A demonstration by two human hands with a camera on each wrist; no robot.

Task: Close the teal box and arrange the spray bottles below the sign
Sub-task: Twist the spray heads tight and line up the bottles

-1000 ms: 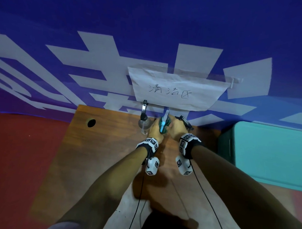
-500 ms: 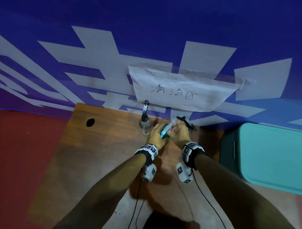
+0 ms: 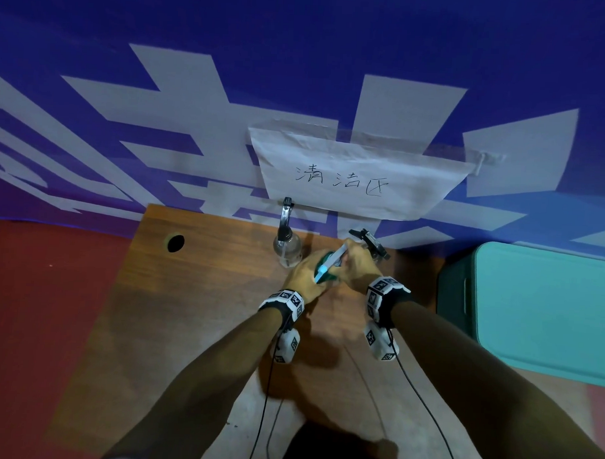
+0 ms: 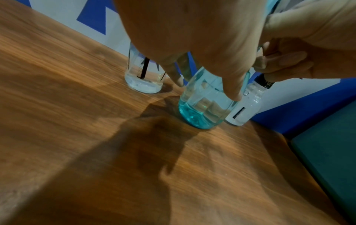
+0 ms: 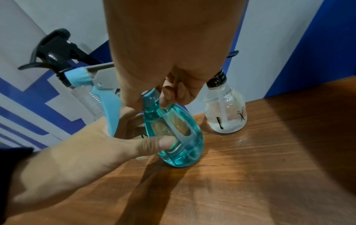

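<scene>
A teal spray bottle (image 3: pixel 328 266) stands with its base on the wooden table (image 3: pixel 196 294) below the paper sign (image 3: pixel 347 176). My left hand (image 3: pixel 304 277) grips its body, thumb on the front (image 5: pixel 163 143). My right hand (image 3: pixel 356 267) pinches its neck under the light blue spray head (image 5: pixel 154 97). A clear round bottle (image 3: pixel 286 251) stands to its left. Right behind my right hand stands a clear bottle with a black trigger (image 3: pixel 369 240). The teal box (image 3: pixel 545 313) sits at the right with its lid flat on it.
The blue and white wall (image 3: pixel 195 122) runs along the table's far edge. A round cable hole (image 3: pixel 176 242) is in the table's far left part. Red floor (image 3: pixel 33 323) lies to the left. Wrist cables (image 3: pixel 422 398) trail back over the table.
The teal bottle's spray head has swung from pointing straight at the wall to pointing right and away. Both hands have kept their hold on it.
</scene>
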